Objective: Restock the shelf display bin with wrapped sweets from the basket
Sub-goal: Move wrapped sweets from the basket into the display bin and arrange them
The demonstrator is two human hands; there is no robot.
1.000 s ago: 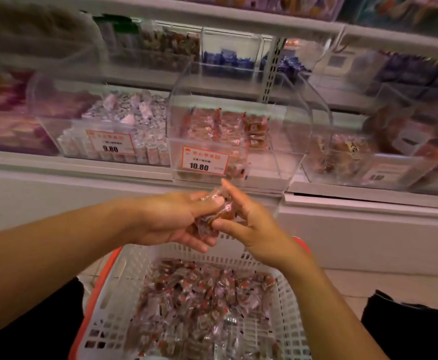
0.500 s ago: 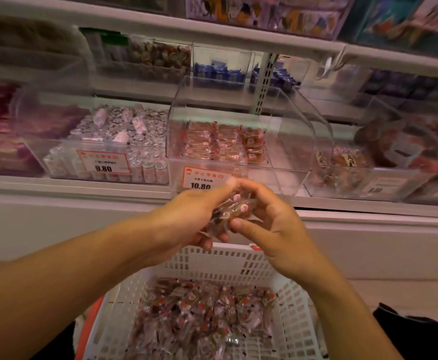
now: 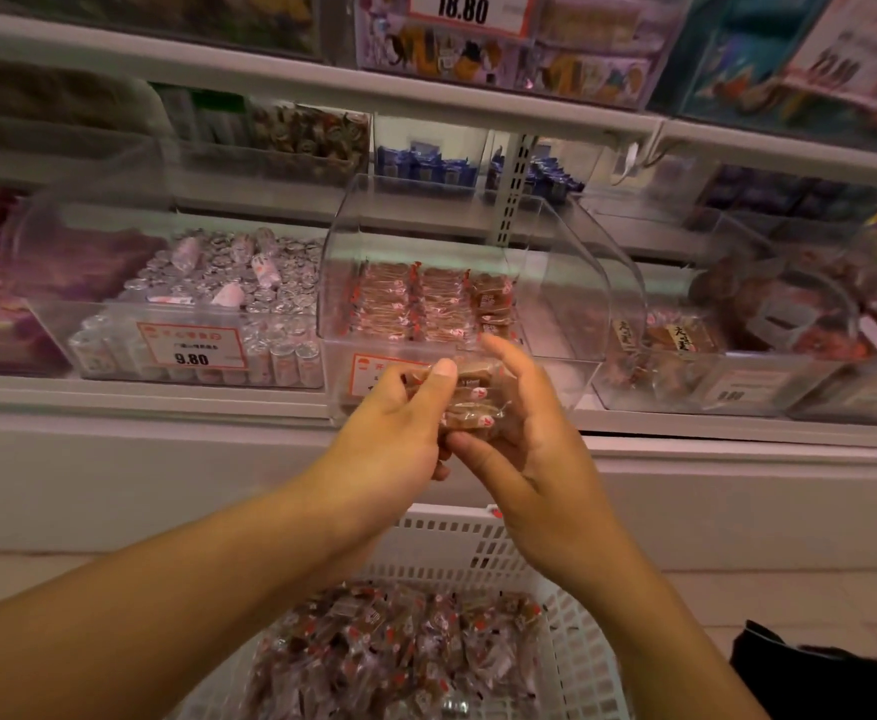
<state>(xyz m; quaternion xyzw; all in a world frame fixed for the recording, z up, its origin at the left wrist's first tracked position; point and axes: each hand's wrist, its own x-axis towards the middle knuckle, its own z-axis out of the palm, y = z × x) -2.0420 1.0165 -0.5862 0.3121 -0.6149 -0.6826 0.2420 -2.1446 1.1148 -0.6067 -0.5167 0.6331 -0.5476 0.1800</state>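
My left hand [image 3: 394, 433] and my right hand [image 3: 524, 439] together grip a small stack of brown wrapped sweets [image 3: 472, 400], held just in front of the price label of a clear display bin [image 3: 571, 304] on the shelf. Rows of the same sweets [image 3: 426, 304] lie in the bin's left half; its right half looks bare. Below, a white slotted basket [image 3: 576, 646] with an orange rim holds a loose heap of wrapped sweets [image 3: 400, 652]. My arms hide part of the basket.
A bin of silver-wrapped rolls [image 3: 207, 298] marked 9.80 stands to the left, and a bin of dark packets [image 3: 685, 350] to the right. Further shelves with goods rise above. A white shelf base [image 3: 737, 511] runs below the bins.
Both hands have risen from over the basket to the front of the clear bin, carrying the stack of sweets. The view has tilted up toward the shelves.
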